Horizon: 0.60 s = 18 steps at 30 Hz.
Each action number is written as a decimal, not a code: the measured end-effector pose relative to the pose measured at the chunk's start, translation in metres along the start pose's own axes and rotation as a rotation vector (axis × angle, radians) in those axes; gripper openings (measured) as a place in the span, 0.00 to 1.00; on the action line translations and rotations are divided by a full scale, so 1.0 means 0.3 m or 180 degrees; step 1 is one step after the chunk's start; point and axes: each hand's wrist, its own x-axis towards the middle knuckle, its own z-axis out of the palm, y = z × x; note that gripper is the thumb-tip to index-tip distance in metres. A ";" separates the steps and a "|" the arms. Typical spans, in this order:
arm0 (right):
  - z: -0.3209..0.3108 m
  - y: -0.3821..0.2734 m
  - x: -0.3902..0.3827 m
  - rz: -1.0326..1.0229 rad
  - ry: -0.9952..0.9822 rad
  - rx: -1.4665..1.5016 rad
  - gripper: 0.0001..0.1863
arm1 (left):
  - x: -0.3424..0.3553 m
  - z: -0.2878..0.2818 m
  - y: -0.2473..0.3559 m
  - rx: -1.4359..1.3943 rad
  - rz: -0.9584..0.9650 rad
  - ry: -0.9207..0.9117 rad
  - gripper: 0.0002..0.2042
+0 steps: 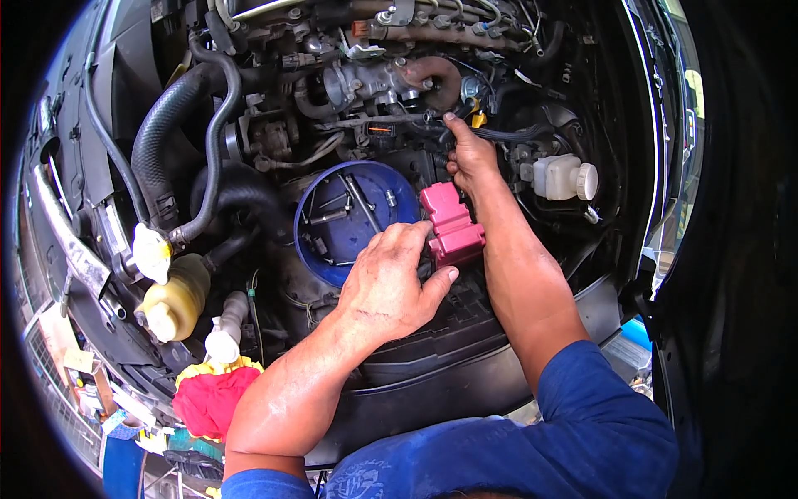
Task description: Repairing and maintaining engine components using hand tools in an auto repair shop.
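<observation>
A nudge from the left hand (391,283) could be tipping the round, smooth plastic tub (389,178), scattering shiny steel tools (362,204). That hand's fingers are lying half-open at the blocky red plastic cover (453,220) right of the tub, tips hidden; the right hand (474,158) is sitting curled beside black wiring (514,134), its grip unclear.

No words or numbers can be read. A pale print, seemingly lettering with an emblem beneath, marks the blue shirt (465,461) of the person leaning over the engine bay. The print (363,480) sits low in view, left of centre, too small and blurred to make out.
</observation>
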 end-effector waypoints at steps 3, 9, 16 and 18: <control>0.008 -0.005 -0.006 -0.0183 0.0239 -0.0415 0.22 | 0.000 -0.001 0.004 0.0015 -0.0032 -0.0045 0.29; 0.008 -0.018 -0.035 -0.0527 0.0265 -0.0417 0.24 | 0.001 -0.001 0.001 0.0027 -0.0015 -0.0049 0.29; -0.100 0.023 -0.084 0.0249 -0.0343 -0.0443 0.15 | -0.002 -0.004 -0.008 -0.0015 0.0044 0.0042 0.29; -0.147 0.019 -0.089 0.0782 -0.0302 0.0317 0.12 | -0.004 -0.006 -0.008 0.0020 0.0017 0.0051 0.29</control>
